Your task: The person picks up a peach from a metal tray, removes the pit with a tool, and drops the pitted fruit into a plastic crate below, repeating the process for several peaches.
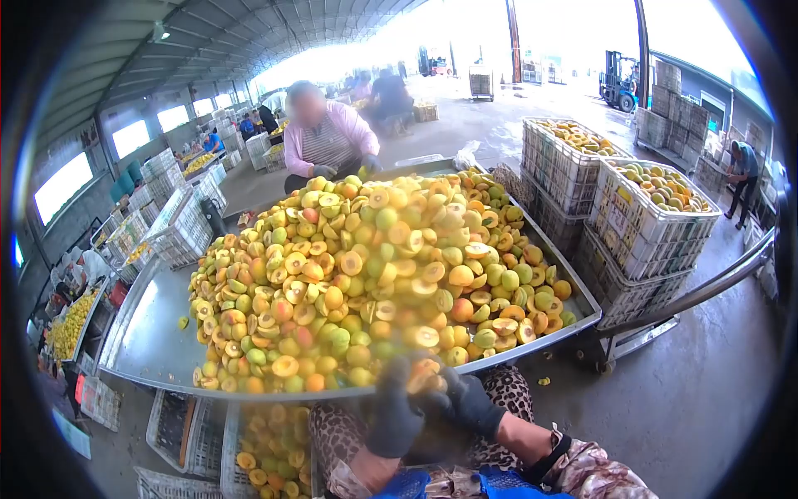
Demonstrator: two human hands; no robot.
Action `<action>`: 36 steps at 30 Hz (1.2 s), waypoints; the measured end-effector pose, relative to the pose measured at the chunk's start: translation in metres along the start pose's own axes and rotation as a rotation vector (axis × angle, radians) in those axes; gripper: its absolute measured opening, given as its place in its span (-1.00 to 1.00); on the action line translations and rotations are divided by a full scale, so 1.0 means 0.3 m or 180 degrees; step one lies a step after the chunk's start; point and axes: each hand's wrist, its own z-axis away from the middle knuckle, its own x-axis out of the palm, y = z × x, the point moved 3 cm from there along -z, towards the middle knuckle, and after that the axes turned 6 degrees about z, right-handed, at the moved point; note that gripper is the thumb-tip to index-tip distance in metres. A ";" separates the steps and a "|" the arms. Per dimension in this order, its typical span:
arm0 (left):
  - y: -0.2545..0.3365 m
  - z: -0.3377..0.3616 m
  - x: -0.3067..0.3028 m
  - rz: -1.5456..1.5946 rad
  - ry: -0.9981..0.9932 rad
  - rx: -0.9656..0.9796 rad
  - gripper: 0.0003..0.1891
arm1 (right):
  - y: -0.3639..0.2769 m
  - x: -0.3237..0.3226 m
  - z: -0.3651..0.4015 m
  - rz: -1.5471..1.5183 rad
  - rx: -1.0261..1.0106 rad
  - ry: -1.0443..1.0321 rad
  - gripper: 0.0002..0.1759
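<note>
My hands, in dark gloves, meet just in front of the near edge of a metal table. Between them is a cut fruit that looks like a peach half, orange-yellow inside. My left hand grips it from the left, fingers curled upward. My right hand closes on it from the right. Motion blur smears the fingertips, and I cannot make out any tool. A large heap of peaches, many halved, others yellow, green or blushed red, covers most of the table just beyond my hands.
Below the table's near edge stands a crate holding cut fruit. Stacked crates full of fruit stand on a wheeled base at right, beside a metal rail. A co-worker sits across the table. Forklifts are farther back.
</note>
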 end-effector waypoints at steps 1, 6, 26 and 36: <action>-0.005 -0.009 -0.008 0.0300 0.0074 -0.0141 -0.56 | -0.006 0.007 0.001 0.0051 0.0137 -0.0063 -0.44; -0.038 -0.018 -0.019 -0.0708 0.0072 0.0892 -0.58 | -0.024 0.105 0.047 -0.1694 0.0455 -0.0067 -0.58; 0.101 0.133 0.105 0.0381 -0.0519 0.0306 -0.53 | -0.118 0.077 0.229 -0.2210 0.0030 -0.0936 -0.37; 0.076 0.165 -0.091 -0.0078 -0.0771 0.0084 -0.49 | -0.102 0.172 0.132 -0.1154 -0.0938 -0.1524 -0.30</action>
